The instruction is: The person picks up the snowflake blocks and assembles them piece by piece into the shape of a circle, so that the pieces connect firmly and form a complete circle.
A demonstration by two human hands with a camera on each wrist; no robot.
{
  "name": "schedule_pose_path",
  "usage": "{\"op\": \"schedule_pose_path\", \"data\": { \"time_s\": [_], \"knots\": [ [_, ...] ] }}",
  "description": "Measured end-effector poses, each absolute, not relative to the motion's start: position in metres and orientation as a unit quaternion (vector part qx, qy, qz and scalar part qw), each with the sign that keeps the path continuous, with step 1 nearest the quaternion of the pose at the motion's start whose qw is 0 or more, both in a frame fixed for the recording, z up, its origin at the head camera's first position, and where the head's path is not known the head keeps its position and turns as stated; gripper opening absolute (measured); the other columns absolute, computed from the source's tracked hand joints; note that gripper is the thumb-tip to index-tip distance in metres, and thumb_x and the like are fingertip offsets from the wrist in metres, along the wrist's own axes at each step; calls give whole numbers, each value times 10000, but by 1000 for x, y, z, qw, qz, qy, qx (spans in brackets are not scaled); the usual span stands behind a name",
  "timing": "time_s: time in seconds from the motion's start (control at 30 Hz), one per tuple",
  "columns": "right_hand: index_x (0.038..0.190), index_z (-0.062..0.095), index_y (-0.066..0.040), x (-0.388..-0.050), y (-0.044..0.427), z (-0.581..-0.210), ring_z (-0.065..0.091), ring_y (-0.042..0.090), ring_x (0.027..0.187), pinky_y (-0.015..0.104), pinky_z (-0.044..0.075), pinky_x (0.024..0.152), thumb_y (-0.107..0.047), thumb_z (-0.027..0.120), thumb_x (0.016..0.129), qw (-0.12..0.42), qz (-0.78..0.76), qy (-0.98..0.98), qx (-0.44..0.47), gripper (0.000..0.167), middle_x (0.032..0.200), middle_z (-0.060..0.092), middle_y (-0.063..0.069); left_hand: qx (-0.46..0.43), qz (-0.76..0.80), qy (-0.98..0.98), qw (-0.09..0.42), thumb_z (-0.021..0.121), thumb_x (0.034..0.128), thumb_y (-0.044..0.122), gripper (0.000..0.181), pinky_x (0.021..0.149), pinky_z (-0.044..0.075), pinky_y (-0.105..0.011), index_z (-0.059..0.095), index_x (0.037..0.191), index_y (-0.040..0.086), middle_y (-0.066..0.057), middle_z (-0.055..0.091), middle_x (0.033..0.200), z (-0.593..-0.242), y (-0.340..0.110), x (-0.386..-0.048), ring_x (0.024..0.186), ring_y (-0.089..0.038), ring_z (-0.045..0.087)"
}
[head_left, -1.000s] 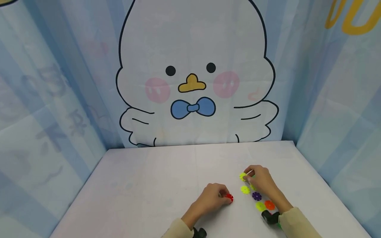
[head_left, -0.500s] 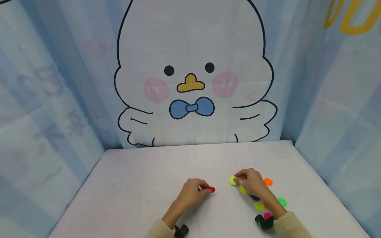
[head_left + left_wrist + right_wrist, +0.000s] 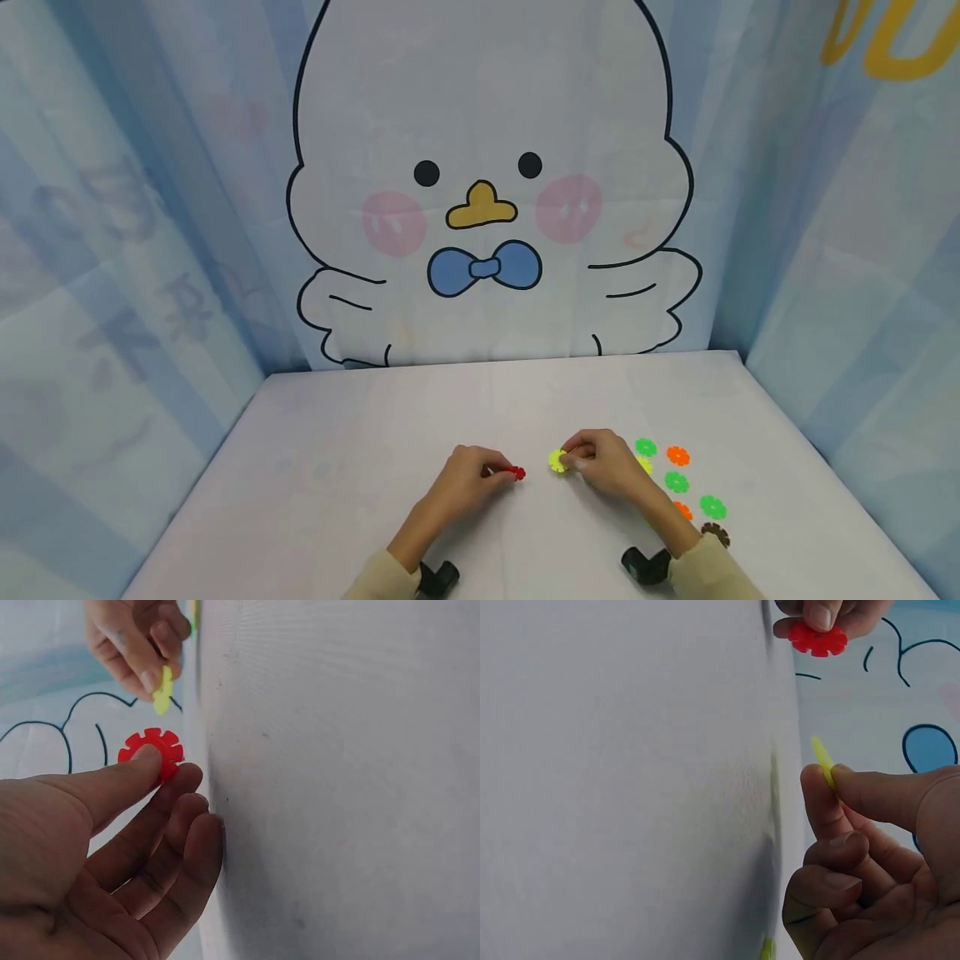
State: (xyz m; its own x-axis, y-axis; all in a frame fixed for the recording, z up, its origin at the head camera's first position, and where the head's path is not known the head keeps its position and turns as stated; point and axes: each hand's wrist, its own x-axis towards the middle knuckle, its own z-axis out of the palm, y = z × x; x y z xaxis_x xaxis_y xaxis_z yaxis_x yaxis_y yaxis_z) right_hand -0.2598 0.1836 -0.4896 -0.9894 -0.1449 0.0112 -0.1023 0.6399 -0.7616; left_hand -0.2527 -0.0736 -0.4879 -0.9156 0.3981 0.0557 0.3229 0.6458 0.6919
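Note:
My left hand (image 3: 468,485) pinches a red snowflake disc (image 3: 172,752), a small round plastic piece with notches around its rim, between thumb and index finger. In the left wrist view its other fingers are loosely bent below. Facing it, my right hand (image 3: 606,467) pinches a yellow snowflake disc (image 3: 557,461) by one edge; the right wrist view shows this disc edge-on. A short gap separates the two discs, which are held just above the white table (image 3: 360,467). The thumb hides part of the red disc.
Several loose discs lie to the right around my right forearm: green (image 3: 677,482), orange (image 3: 678,456) and a dark brown one (image 3: 716,533) among them. The forearm covers part of the group. A printed curtain (image 3: 487,100) rises behind the table.
Both hands have moved left, the left with the red disc and the right with the yellow one. Green and orange discs formerly behind the right hand now show.

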Motion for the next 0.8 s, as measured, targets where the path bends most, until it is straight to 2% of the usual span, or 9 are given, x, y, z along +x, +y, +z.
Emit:
{"op": "schedule_pose_path", "data": {
  "time_s": [0.17,0.27,0.53,0.8],
  "knots": [
    [1001,776,-59,-262,173,-489,638,89,765,222,475,724,-135,776,941,46,-447,883,-137,97,814,771,7,177,412,892,58,802,947,148,131,543,510,-188,830,1060,88,-14,768,896,-489,-77,-253,579,-78,568],
    [1004,769,-44,-263,168,-489,635,78,751,209,469,697,-127,768,944,60,-461,870,-163,102,822,776,27,166,430,886,60,801,946,144,121,522,507,-186,826,1049,85,-22,757,863,-490,-77,-253,537,-91,562],
    [1016,762,-35,-263,163,-492,594,117,746,203,449,656,-107,750,952,91,-478,856,-176,97,828,762,43,166,442,879,61,796,947,129,85,505,509,-171,825,1015,87,-32,756,820,-492,-77,-254,552,-89,574],
    [1025,760,-27,-262,161,-493,609,98,743,197,461,657,-119,750,960,93,-481,853,-179,114,836,769,49,174,439,879,56,803,940,128,99,529,534,-176,829,1023,83,-35,769,836,-495,-79,-254,570,-87,588]
  ]
}}
